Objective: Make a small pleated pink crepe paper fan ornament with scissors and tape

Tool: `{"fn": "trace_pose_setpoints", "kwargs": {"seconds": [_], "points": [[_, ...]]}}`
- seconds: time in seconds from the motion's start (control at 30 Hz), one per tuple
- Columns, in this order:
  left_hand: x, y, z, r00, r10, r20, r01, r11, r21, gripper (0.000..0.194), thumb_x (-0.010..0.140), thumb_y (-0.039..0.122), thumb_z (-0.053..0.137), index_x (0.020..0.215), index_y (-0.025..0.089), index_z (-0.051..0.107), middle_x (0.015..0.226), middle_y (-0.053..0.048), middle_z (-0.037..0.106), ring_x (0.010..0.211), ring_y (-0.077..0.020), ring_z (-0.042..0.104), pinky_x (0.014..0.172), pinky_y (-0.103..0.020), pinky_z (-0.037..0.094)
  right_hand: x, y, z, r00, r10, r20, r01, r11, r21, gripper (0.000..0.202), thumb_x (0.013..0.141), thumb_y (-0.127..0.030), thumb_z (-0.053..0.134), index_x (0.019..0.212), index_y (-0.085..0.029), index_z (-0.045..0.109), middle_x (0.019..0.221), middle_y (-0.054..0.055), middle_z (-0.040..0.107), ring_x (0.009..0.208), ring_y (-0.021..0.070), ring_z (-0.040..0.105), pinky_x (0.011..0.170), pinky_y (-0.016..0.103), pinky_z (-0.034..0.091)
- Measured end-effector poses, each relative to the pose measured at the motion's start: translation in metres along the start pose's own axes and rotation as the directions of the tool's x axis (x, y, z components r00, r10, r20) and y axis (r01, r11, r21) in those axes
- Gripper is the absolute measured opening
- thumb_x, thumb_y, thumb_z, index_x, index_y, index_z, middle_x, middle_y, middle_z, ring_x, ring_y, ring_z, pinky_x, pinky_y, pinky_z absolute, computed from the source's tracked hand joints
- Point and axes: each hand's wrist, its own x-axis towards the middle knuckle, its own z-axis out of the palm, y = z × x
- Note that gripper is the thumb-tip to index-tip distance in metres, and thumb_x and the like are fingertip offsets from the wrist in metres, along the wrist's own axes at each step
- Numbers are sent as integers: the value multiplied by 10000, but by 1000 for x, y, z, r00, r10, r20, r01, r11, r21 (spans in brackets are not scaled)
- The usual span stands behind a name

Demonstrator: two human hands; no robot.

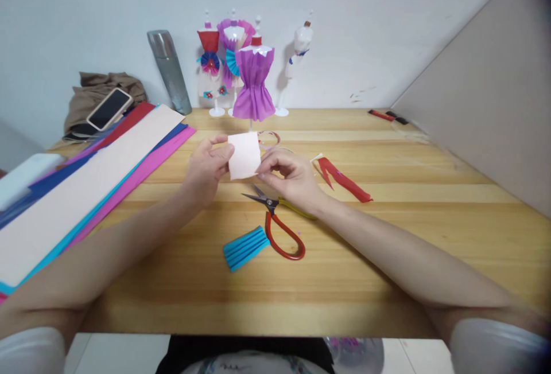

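Note:
A small pale pink paper square [244,156] is held up over the middle of the table. My left hand [207,168] pinches its left edge between thumb and fingers. At its lower right corner, the fingertips of my right hand [287,174] are closed on the paper. Just below my hands lie scissors [284,237] with one red handle and one yellow handle, blades parted and pointing left. The right hand partly covers the yellow handle. A pleated blue paper piece [245,249] rests beside the red handle.
Long coloured paper strips [99,190] lie on the left, near a phone [110,109] on brown cloth. A flask [170,73] and several small dress forms, one in purple [255,84], stand at the back. Red paper scraps [344,179] lie right of my hand.

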Motion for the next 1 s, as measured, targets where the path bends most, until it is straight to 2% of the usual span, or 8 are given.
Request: {"fn": "trace_pose_setpoints", "kwargs": {"seconds": [0.1,0.23,0.33,0.43,0.6,0.77,0.87,1.0], "points": [[3,-5,-4,1000,-10,1,10,998,55,661,550,281,850,1128,193,542,737,1,726,697,-203,695,692,-337,547,-1,-1,-2,999,20,37,-18,999,-29,106,709,-158,654,654,-226,592,723,-4,607,707,156,551,692,324,448],[-3,-5,-1,996,73,52,-81,979,186,786,586,278,826,1294,181,500,797,-33,759,749,-237,723,685,-334,560,0,-4,-3,986,139,-90,-121,975,186,162,721,-274,714,830,-233,602,803,-7,605,727,147,551,682,306,459],[-10,-2,3,989,107,97,-130,955,268,807,609,278,816,1343,190,491,783,-24,760,722,-224,716,655,-310,555,2,-7,-2,974,202,-101,-173,955,243,250,710,-329,755,911,-236,641,803,-8,609,737,150,562,684,304,468],[-14,0,6,984,116,136,-156,928,337,755,647,282,795,1343,192,515,751,-8,745,682,-197,696,621,-286,542,2,-9,1,964,237,-123,-203,950,238,156,715,-321,752,785,-225,650,719,-17,604,671,140,550,648,300,461],[-13,3,6,975,116,192,-176,925,336,540,623,298,812,1126,159,674,741,-15,725,642,-156,653,594,-260,517,2,-8,2,960,223,-167,-190,963,192,114,717,-296,734,717,-214,654,699,-18,614,657,136,545,632,297,456],[-10,5,3,952,272,138,-305,848,434,123,662,291,773,700,177,748,629,-1,653,562,-112,547,518,-235,421,2,-8,1,963,189,-191,-163,976,146,93,708,-285,736,719,-215,675,690,-19,574,638,121,500,605,281,408],[-11,6,3,938,328,111,-338,796,503,89,672,281,758,666,192,757,577,10,619,541,-106,509,495,-231,378,2,-11,1,954,223,-201,-195,969,150,87,695,-277,736,735,-217,689,647,-26,559,598,113,474,571,271,384],[-13,8,4,956,277,94,-285,813,508,130,680,309,747,696,182,770,541,13,606,499,-99,489,469,-225,361,2,-15,3,939,274,-209,-235,952,194,77,694,-276,727,698,-215,680,580,-39,537,532,94,434,516,255,351]]}}
